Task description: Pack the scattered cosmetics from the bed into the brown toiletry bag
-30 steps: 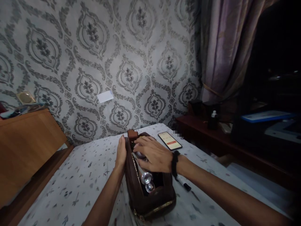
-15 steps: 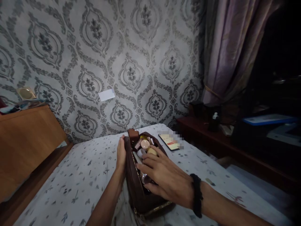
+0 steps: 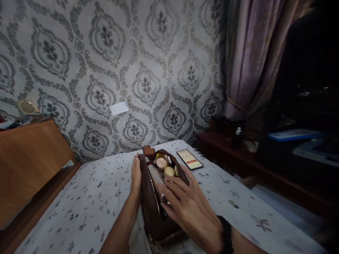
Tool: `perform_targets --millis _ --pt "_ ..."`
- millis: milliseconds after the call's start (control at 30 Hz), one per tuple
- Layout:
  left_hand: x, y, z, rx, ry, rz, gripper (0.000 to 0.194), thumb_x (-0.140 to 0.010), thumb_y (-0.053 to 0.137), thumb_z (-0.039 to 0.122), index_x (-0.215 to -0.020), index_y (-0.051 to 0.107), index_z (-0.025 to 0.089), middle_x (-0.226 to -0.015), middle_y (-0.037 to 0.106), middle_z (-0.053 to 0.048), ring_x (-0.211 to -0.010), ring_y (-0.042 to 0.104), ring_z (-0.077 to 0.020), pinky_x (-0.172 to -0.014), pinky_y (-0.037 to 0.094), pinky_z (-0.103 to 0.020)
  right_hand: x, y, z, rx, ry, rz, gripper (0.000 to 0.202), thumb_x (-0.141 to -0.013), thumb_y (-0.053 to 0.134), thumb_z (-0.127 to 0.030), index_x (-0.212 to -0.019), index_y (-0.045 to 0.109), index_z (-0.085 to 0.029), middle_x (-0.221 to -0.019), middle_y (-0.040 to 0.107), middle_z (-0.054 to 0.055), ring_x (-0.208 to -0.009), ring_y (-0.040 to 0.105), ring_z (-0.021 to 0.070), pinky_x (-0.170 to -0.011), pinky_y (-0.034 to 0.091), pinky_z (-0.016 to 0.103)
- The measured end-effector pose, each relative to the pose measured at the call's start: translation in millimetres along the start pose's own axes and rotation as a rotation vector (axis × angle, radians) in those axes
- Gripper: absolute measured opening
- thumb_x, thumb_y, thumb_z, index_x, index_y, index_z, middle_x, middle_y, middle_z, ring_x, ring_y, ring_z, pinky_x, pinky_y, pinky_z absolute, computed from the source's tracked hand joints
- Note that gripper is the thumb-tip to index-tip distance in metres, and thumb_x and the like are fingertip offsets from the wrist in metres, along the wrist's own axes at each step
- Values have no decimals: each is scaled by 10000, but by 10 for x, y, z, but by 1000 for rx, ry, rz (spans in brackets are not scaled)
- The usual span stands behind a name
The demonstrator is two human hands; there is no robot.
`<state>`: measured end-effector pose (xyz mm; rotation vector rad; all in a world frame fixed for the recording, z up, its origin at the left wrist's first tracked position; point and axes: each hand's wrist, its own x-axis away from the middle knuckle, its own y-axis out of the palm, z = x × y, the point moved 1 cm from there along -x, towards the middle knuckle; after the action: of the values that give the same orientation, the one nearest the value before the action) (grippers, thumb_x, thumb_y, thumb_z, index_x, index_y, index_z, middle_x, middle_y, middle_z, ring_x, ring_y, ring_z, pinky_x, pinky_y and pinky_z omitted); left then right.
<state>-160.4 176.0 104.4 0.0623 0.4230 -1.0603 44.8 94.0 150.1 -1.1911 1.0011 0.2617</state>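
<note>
A brown zippered bag [image 3: 150, 215] lies lengthwise on the bed, its zip undone and its top gaping. Inside sit a round pinkish-lidded container [image 3: 161, 163], a pale yellow round item [image 3: 169, 171], a silvery capped item [image 3: 168, 159] and a long light-coloured tube [image 3: 155, 173]. My left hand [image 3: 136, 176] grips the bag's left side from outside, its thumb near the upper rim. Over the opening, my right hand [image 3: 189, 201] spreads its fingers, the tips resting on the contents and the right rim. Its palm hides the near part of the opening.
A phone [image 3: 190, 159] with a lit screen lies on the patterned bed sheet [image 3: 106, 197], beyond the bag to the right. An orange-brown wooden panel [image 3: 34, 158] stands at left. On the dark red ledge [image 3: 212, 141] at right is a small dark bottle [image 3: 237, 137].
My right hand has shifted slightly toward the bag's right rim, with fingers spread. More contents now show, including the long tube along the left side. My left hand stays at the bag's side.
</note>
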Motion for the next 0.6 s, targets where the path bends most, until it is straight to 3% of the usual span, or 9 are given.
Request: perform_targets --millis 267,433,533,600 --pt "36 74 3 -46 -7 74 548 -970 299 504 -1388 450 182 -1509 426 -91 -1411 363 -189 -1185 255 -341 1 -23 -36 -60 72 -83 236 -836 664 -315 -1047 624 -215 -901 712 58 -955 649 259 -1083 313 607" --pt "-7 44 -13 -82 -18 69 529 -961 320 512 -1353 493 202 -1490 455 -83 -1408 369 -201 -1176 277 -355 101 -166 86 -200 156 59 246 -920 527 -282 -1144 600 -212 -1034 720 80 -1017 645 240 -1081 342 525" --pt "1 29 2 -82 -27 51 516 -965 329 486 -1367 482 202 -1491 454 -78 -1399 385 -201 -1181 270 -346 324 -129 446 -193 433 91 273 -954 410 -258 -1126 610 -187 -1050 717 111 -983 656 248 -952 452 452" --pt "11 28 13 -77 -36 47 498 -969 331 462 -1372 478 211 -1495 450 -67 -1402 381 -206 -1187 260 -351 532 -40 691 -161 672 -99 296 -946 395 -288 -1076 631 -165 -1028 710 128 -919 673 259 -831 503 408"
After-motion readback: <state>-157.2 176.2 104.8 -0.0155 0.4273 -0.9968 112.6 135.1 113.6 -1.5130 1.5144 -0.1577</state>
